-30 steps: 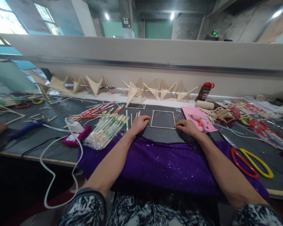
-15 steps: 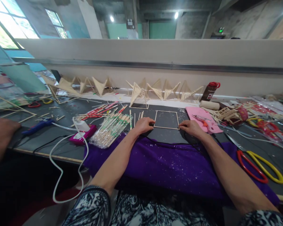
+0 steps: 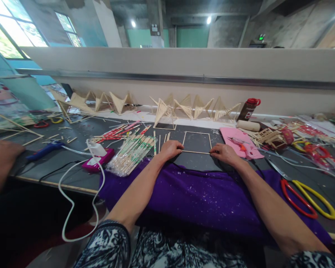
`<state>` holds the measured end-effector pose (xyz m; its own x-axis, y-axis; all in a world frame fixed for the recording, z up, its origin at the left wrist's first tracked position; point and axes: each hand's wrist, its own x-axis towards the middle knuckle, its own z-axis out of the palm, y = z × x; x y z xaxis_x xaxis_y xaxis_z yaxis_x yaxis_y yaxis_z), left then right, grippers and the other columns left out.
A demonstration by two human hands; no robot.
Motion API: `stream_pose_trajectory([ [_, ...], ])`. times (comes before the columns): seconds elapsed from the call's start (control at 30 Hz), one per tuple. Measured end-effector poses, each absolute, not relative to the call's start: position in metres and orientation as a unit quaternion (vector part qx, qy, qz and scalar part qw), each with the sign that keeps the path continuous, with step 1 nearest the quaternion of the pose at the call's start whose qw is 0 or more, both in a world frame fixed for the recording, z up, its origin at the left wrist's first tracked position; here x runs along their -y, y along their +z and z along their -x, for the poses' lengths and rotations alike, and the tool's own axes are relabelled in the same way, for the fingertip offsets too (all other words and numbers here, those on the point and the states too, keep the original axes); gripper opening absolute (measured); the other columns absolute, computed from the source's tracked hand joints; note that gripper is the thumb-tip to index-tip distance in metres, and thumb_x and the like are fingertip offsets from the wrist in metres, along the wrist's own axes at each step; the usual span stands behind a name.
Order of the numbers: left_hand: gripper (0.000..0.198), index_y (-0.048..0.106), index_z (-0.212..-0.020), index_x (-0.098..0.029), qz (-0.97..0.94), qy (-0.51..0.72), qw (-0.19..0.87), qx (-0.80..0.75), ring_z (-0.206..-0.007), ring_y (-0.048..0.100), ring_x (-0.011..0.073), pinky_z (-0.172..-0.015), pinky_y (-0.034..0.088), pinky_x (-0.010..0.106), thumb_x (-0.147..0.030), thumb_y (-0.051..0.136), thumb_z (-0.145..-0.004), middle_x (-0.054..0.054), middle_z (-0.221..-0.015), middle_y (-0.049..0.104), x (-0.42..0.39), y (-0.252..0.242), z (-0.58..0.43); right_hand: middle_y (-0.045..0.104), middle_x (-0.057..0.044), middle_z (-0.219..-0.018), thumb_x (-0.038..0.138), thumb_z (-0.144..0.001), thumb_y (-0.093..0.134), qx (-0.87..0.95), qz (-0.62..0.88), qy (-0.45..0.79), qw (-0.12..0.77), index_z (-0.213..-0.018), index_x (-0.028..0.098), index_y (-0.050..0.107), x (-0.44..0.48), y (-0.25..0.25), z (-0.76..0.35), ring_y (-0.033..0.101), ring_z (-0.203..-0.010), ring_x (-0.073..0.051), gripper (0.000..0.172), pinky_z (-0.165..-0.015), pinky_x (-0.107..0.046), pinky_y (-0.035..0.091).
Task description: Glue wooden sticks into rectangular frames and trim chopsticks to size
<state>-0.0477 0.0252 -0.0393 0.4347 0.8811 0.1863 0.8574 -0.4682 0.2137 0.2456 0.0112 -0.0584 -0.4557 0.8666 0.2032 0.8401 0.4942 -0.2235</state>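
A square frame of thin wooden sticks (image 3: 197, 132) lies flat on the dark tabletop in front of me. At its near left corner, my left hand (image 3: 171, 149) is closed, with thumb and fingertips pinching the end of the near stick. My right hand (image 3: 223, 153) pinches the opposite end of that stick at the near right corner. The undersides of both hands are hidden. Several loose sticks (image 3: 166, 137) lie just beyond my left hand. To the right of the frame, a pink glue gun (image 3: 249, 150) rests on a pink sheet (image 3: 229, 133).
Finished stick models (image 3: 161, 109) stand along the back. Left are bagged sticks (image 3: 132, 154), a purple power strip (image 3: 96, 160), a blue glue gun (image 3: 46, 149) and another person's hand (image 3: 4, 156). Large scissors (image 3: 298, 197) lie right, a purple cloth (image 3: 195, 197) in front.
My right hand has shifted slightly left and nearer at the frame's near right corner. My left hand and the frame stay almost where they were.
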Motion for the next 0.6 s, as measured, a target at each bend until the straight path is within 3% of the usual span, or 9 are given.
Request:
stream_pose_trajectory([
  [0.3,0.021,0.071,-0.089,-0.029,-0.852,0.138,0.028,-0.505,-0.095,0.059,0.0157,-0.084,0.041,0.024,-0.030,0.054,-0.076,-0.003,-0.097,0.068,-0.0245,-0.0423,0.0445,0.063,-0.002,-0.089,0.029,-0.081,0.052,0.851,0.505,0.031,0.137,-0.089,0.023,0.069,-0.0102,-0.0582,-0.2447,0.058,-0.079,-0.013,0.020,-0.067,-0.021,0.039],
  [0.6,0.030,0.067,-0.102,-0.025,-0.837,0.161,0.055,-0.519,-0.094,0.059,0.0165,-0.081,0.043,0.024,-0.028,0.049,-0.078,0.000,-0.101,0.068,-0.0264,-0.0404,0.0467,0.064,-0.003,-0.089,0.030,-0.082,0.050,0.851,0.505,0.030,0.142,-0.088,0.023,0.069,-0.0085,-0.0568,-0.2441,0.058,-0.081,-0.014,0.022,-0.069,-0.021,0.039],
])
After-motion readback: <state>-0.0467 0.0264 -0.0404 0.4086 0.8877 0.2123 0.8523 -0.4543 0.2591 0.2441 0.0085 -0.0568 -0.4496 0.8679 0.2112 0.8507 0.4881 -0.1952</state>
